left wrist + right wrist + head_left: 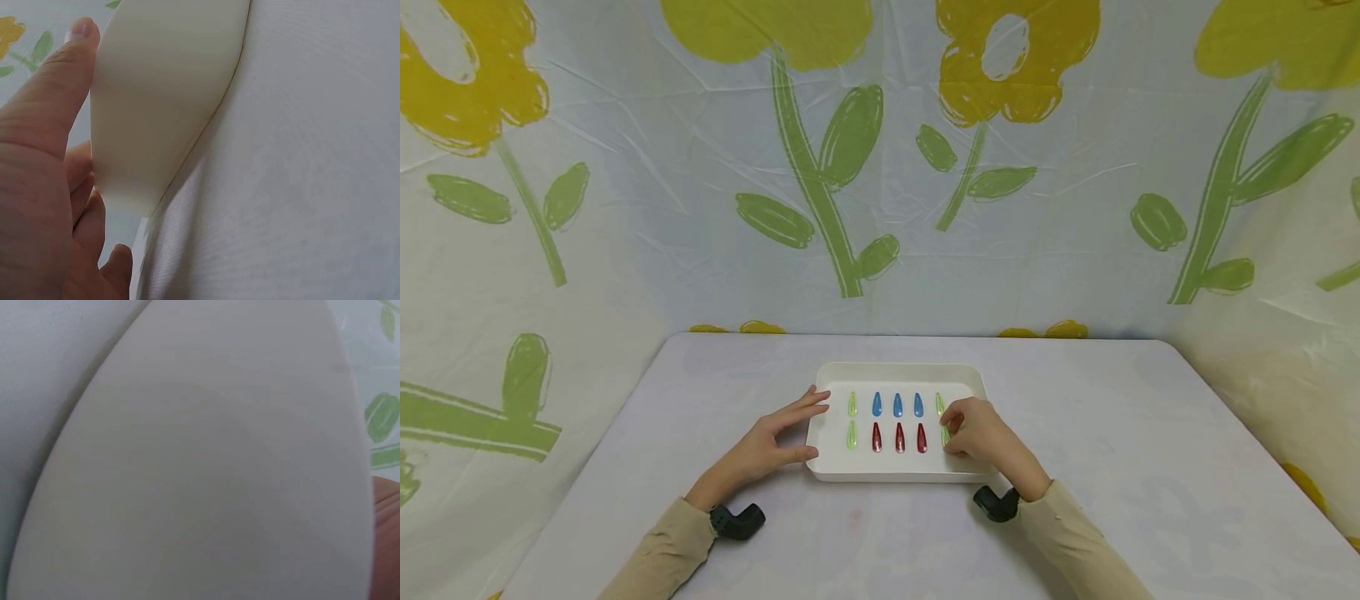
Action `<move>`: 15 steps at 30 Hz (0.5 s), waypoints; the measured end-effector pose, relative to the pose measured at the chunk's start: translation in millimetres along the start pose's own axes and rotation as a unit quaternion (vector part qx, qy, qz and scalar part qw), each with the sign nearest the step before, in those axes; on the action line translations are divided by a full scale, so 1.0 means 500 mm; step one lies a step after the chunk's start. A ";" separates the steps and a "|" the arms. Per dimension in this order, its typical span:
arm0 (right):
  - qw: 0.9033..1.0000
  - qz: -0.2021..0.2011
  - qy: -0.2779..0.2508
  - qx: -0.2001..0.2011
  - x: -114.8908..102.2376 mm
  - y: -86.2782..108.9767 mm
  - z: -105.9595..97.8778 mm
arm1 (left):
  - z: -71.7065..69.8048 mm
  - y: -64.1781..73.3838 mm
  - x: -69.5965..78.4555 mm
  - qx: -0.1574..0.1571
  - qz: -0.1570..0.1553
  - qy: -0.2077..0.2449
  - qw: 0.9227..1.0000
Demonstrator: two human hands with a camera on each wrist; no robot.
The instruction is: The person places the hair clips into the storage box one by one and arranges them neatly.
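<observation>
while the left hand rests spread against the unmarked white tray, the right hand pinches a green clip.

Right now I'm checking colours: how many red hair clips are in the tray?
3. The red hair clips lie side by side in the near row of the tray, below the blue ones. The right hand may hide more.

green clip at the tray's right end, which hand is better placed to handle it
Right, probably. The right hand is inside the tray, fingers curled over the lower green clip in the right column. The left hand rests with straight fingers on the tray's outer left wall, across the tray.
</observation>
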State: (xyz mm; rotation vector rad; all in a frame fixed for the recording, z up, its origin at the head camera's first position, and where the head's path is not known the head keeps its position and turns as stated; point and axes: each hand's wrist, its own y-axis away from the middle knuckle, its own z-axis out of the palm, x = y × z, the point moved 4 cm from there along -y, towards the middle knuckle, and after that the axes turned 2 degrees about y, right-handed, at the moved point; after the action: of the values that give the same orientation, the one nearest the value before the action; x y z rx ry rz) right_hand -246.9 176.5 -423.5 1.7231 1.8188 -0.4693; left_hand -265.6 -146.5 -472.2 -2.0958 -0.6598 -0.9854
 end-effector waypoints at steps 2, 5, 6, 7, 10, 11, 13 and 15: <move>1.000 -0.003 0.002 0.000 -0.003 0.001 -0.001 | -0.001 0.001 -0.001 0.001 -0.002 0.000 1.000; 1.000 -0.003 0.009 -0.006 -0.006 0.002 -0.005 | -0.002 0.002 -0.001 0.003 -0.003 -0.004 1.000; 1.000 -0.002 0.011 -0.007 -0.007 0.002 -0.007 | -0.002 0.002 -0.001 0.003 -0.005 -0.005 1.000; 1.000 -0.004 0.014 -0.008 -0.008 0.002 -0.008 | -0.003 0.002 0.000 0.004 -0.005 -0.005 1.000; 1.000 -0.014 0.021 -0.010 -0.014 0.003 -0.016 | -0.003 0.003 0.001 0.005 -0.004 -0.006 1.000; 1.000 -0.020 0.020 -0.010 -0.016 0.004 -0.020 | -0.003 0.002 0.000 0.006 -0.005 -0.005 1.000; 0.999 -0.039 0.020 -0.007 -0.021 0.007 -0.029 | -0.003 0.002 0.001 0.005 -0.007 -0.005 1.000; 0.998 -0.062 0.024 -0.001 -0.027 0.011 -0.041 | -0.004 0.001 0.003 0.003 -0.016 -0.004 1.000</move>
State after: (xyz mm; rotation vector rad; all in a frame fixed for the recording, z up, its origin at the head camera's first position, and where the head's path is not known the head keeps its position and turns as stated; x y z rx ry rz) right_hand -245.1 179.1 -398.4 1.6395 1.9670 -0.4801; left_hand -265.4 -148.0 -470.2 -2.0900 -0.7010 -0.9919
